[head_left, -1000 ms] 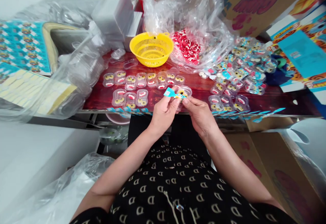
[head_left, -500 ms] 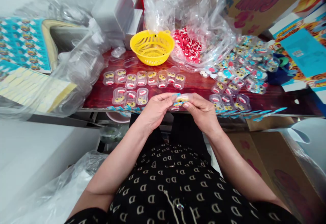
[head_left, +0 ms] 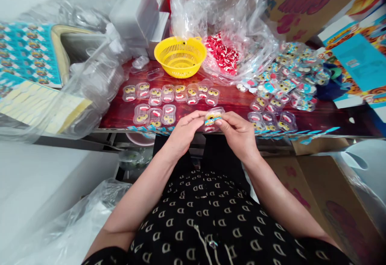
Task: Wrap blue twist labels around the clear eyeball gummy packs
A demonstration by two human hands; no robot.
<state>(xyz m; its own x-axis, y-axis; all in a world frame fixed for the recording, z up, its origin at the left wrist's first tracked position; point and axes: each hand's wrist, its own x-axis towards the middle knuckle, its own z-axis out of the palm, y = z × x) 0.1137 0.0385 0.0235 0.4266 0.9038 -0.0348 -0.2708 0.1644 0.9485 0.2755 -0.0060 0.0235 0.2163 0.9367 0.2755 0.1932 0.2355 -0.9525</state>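
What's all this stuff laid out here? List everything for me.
clear candy case: one, transparent with a blue sticker, held between both hands
filled cases: about eleven, clear, in rows on the red table
stickered cases: a heap, blue-labelled, table's right side
yellow basket: one, at the table's back
plastic bag: one, clear, holding red-and-white candies, behind the basket
sticker sheets: blue, far left
cardboard boxes: printed, at the back right
left hand: pinching the case
right hand: pinching the case

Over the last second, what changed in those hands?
The blue sticker, which stuck out left, is now pressed across the small clear case. Left hand and right hand kept hold, dropping slightly. The rows of cases and yellow basket stayed.
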